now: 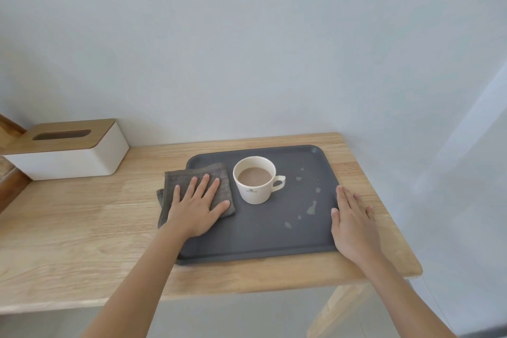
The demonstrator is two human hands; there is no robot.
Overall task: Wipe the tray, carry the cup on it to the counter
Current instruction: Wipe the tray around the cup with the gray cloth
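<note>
With your left hand [197, 206] flat, fingers [204, 182] spread on the cloth [192, 173] beside the cup [255, 186], and your right hand [354, 223] open steadying the tray [260, 244], sweep around the cup toward the spills [311, 207] without nudging it.

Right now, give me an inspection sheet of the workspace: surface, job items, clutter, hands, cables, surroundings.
Surface: wooden table, against a wall.
Tray: dark grey, flat on the table, pale spill spots right of the cup.
Cup: white, upright on the tray, holds milky brown drink, handle to the right.
Cloth: grey, folded, overlapping the tray's left edge.
Clutter: tissue box at far left.
Left hand: flat on the cloth, fingers spread.
Right hand: open, flat at the tray's right edge.
Cables: nothing seen.
Surroundings: plain pale wall; counter not in view.
</note>
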